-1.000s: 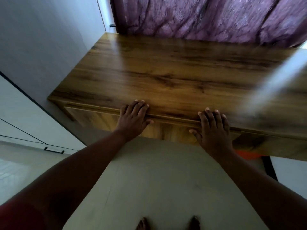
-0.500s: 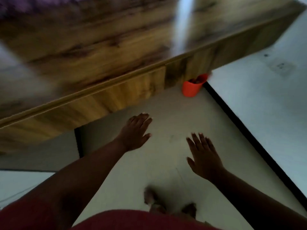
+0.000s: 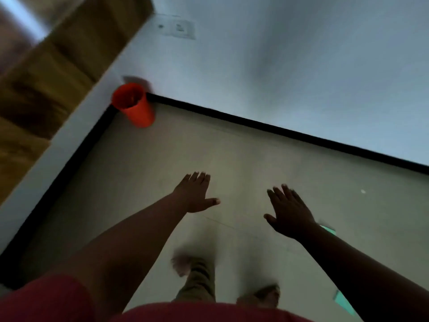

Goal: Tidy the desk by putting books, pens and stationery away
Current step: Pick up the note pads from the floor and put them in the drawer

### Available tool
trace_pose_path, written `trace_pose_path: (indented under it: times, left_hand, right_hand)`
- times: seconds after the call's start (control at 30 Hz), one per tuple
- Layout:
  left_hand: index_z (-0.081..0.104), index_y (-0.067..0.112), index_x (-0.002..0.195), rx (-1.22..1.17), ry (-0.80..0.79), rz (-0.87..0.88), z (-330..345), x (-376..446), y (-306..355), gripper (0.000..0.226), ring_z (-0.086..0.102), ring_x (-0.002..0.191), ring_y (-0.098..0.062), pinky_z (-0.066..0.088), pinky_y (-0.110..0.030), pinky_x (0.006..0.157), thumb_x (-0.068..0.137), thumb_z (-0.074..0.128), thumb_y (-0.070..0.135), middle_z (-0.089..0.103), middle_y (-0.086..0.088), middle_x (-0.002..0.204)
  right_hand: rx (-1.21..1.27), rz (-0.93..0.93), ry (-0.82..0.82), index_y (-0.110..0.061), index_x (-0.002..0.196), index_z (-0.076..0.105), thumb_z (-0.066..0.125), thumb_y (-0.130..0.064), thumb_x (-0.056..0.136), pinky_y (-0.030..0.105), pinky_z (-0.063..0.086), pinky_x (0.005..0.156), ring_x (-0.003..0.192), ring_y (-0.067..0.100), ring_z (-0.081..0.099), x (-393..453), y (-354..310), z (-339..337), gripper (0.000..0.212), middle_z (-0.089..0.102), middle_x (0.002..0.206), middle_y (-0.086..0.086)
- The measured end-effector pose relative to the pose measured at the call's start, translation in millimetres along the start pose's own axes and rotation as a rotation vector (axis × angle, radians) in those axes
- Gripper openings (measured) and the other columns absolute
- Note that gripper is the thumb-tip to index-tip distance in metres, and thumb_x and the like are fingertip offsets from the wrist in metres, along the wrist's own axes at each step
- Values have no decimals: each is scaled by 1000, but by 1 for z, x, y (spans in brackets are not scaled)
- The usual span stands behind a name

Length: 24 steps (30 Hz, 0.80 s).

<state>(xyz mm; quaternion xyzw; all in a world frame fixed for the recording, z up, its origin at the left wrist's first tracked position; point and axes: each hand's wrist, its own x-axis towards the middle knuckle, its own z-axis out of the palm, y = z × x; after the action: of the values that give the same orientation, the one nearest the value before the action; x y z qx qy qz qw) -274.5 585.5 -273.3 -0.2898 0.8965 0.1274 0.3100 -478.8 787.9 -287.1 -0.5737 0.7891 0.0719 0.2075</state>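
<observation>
Orange cup (image 3: 133, 103) stands on the floor (image 3: 243, 159) in the wall corner, just beside the worktop (image 3: 46, 73). Left hand (image 3: 195, 194) and right hand (image 3: 289, 213) hover over the floor, well apart from the cup; each grip slack, fingers spread, holding nothing.

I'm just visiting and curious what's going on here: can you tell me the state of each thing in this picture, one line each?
Left hand: open, fingers straight, holding nothing, in the air above the floor.
Right hand: open, fingers spread, holding nothing.
Orange cup: upright on the floor in the corner by the wall, mouth open; contents too blurred to tell.
Wooden desk: at upper left, blurred; nothing visible on the part shown.
Wall socket: nothing plugged in that I can see.
</observation>
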Motion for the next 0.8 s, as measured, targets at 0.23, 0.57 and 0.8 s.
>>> trace_pose_path:
  times: [0.23,0.57,0.8]
  left_hand:
    - [-2,8,151,225,-89,279,-17,56,200,98,1,148,-29,4,-44,120,86,27,74,0,-14,160]
    - [-6,10,151,502,-246,592,12,117,399,98,-3,148,-29,0,-44,119,86,27,75,-5,-13,160]
    - [-1,7,151,713,-276,787,65,182,495,96,3,147,-31,4,-45,119,87,29,73,3,-15,160]
  right_hand:
    - [161,311,-31,-5,143,35,59,-50,82,46,23,113,141,38,27,-128,122,65,79,39,147,18]
    - [425,760,-152,-4,112,67,61,-54,70,45,54,81,104,37,65,-262,208,190,66,70,108,15]
    - [570,1015,-173,-5,140,42,34,-51,91,45,35,107,136,37,37,-299,227,236,68,45,143,18]
